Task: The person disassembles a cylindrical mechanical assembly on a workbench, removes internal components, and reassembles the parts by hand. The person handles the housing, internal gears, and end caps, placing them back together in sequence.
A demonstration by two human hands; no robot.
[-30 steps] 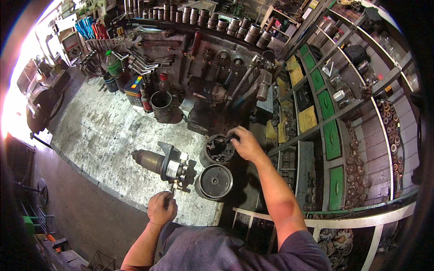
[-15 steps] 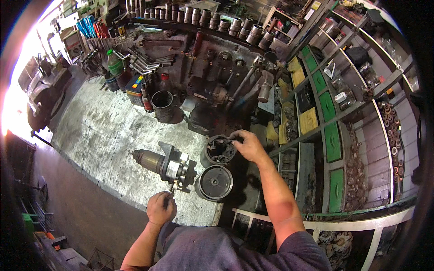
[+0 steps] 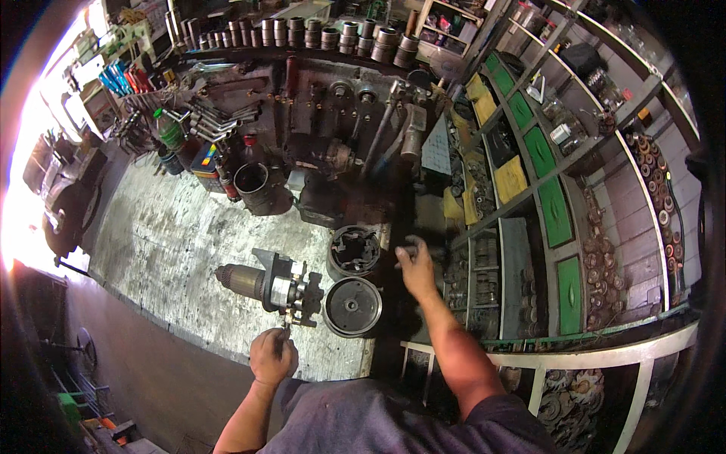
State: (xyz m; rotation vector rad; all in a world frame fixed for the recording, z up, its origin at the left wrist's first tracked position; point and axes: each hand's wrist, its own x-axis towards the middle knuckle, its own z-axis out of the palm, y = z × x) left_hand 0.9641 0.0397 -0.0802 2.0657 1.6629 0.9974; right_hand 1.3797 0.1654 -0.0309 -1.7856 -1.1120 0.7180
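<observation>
A starter motor assembly [image 3: 268,284] lies on the worn workbench [image 3: 159,250], its copper-brown armature end pointing left. My left hand [image 3: 272,356] is closed around a thin metal tool [image 3: 287,327] that touches the assembly's near edge. A dark cylindrical housing [image 3: 354,250] stands upright to the right of the assembly. A round black end cap [image 3: 352,306] lies in front of the housing. My right hand [image 3: 414,265] hovers just right of the housing, at the bench's edge, with its fingers curled. Whether it pinches something small is unclear.
A metal cup [image 3: 253,188], bottles and cans stand at the back of the bench. Wrenches [image 3: 219,113] and sockets [image 3: 318,34] hang on the back wall. Shelves with green and yellow boxes [image 3: 556,212] and bins of small parts fill the right side.
My right hand has left the top of the cylindrical housing and moved right, off to its side. My left hand stays at the near edge of the assembly.
</observation>
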